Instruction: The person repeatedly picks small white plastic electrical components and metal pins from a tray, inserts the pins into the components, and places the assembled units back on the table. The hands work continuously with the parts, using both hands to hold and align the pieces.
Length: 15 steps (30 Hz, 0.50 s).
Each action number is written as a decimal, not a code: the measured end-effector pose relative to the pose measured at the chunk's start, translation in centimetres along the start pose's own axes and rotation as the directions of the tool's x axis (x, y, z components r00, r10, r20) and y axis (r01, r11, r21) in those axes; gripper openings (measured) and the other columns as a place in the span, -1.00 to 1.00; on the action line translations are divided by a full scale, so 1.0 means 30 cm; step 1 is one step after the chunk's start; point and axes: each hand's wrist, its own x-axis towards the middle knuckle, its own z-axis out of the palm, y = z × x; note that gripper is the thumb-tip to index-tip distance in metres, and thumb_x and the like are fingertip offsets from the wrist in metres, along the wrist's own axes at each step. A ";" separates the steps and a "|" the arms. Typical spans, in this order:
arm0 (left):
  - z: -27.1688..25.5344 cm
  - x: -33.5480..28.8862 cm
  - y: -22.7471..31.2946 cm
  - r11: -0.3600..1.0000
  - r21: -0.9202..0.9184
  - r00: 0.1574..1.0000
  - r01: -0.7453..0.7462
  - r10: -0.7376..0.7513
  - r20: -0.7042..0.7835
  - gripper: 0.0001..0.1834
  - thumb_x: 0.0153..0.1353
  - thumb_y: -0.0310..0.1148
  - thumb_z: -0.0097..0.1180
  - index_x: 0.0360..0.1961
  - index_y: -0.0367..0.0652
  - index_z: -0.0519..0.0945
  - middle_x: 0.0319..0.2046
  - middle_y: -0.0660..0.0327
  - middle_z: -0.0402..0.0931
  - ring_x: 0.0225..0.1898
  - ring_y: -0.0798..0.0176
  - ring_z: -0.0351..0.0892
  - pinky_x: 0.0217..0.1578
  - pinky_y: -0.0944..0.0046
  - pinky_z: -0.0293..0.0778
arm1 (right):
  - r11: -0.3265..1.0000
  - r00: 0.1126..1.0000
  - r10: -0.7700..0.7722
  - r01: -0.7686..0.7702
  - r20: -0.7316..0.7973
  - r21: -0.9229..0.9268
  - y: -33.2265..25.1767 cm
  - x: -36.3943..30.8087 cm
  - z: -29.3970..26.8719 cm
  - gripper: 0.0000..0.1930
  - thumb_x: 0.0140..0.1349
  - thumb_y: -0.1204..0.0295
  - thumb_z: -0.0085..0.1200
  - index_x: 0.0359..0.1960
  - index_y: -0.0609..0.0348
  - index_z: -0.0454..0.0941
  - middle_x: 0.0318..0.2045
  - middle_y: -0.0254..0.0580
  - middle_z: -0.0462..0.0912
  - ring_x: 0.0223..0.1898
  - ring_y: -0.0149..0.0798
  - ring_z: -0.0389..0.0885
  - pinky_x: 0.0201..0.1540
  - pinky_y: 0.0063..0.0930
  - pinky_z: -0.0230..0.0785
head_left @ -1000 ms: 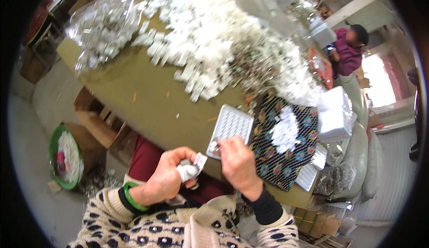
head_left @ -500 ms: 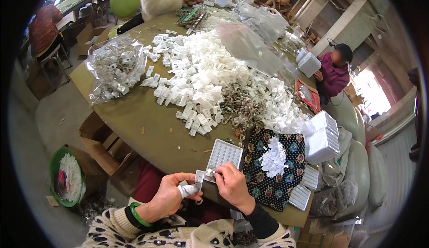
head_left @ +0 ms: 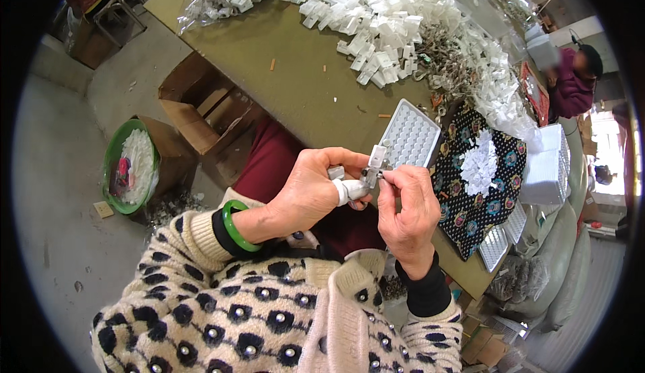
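Note:
My left hand [head_left: 306,188], with a green bangle at the wrist and a white wrapping on one finger, is closed on a small white plastic case [head_left: 377,155] whose lid stands up. A second small white piece [head_left: 336,172] shows between its fingers. My right hand [head_left: 411,215] is at the case's right side, thumb and forefinger pinched on a small dark metallic piece at the case's open part; its exact kind is too small to tell. Just beyond the hands lies a white tray [head_left: 410,136] with rows of round pockets.
Many white plastic cases [head_left: 383,17] are heaped across the table [head_left: 302,98], beside tangled metal pieces [head_left: 449,57]. White chips [head_left: 480,165] lie on a patterned dark cloth [head_left: 463,218]. Stacked trays [head_left: 545,165] stand at right. A cardboard box [head_left: 201,104] and green basin [head_left: 114,171] are at left.
The view has tilted down, so the table appears higher. My right thumb and forefinger have come from the tray's near edge to the case in my left hand.

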 end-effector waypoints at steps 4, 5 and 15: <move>0.011 -0.002 -0.004 0.996 0.094 1.000 -0.012 0.010 0.012 -0.66 0.14 -0.57 0.28 -0.05 -0.48 0.56 -0.37 0.15 0.61 -0.38 0.38 0.61 -0.32 0.39 0.58 | 0.985 0.994 -0.102 0.107 0.041 -0.135 -0.005 -0.005 0.001 -0.73 0.00 0.75 0.20 -0.22 0.33 0.54 -0.33 -0.05 0.52 -0.39 -0.10 0.56 -0.38 -0.33 0.47; 0.014 -0.001 -0.008 0.994 0.104 1.000 -0.013 0.013 0.006 -0.66 0.14 -0.56 0.29 -0.05 -0.48 0.56 -0.38 0.16 0.62 -0.39 0.39 0.60 -0.33 0.40 0.58 | 0.978 0.991 -0.117 0.126 0.065 -0.165 -0.006 -0.007 -0.001 -0.73 0.00 0.75 0.20 -0.21 0.33 0.54 -0.33 -0.05 0.51 -0.39 -0.09 0.55 -0.37 -0.32 0.47; 0.009 0.003 -0.017 0.997 0.070 1.000 0.010 -0.010 0.000 -0.67 0.16 -0.59 0.26 -0.04 -0.46 0.55 -0.34 0.08 0.64 -0.38 0.33 0.66 -0.30 0.36 0.63 | 0.987 0.997 -0.052 0.059 0.052 -0.148 -0.019 -0.029 0.012 -0.75 0.05 0.74 0.17 -0.19 0.33 0.57 -0.30 -0.05 0.53 -0.37 -0.13 0.58 -0.34 -0.37 0.47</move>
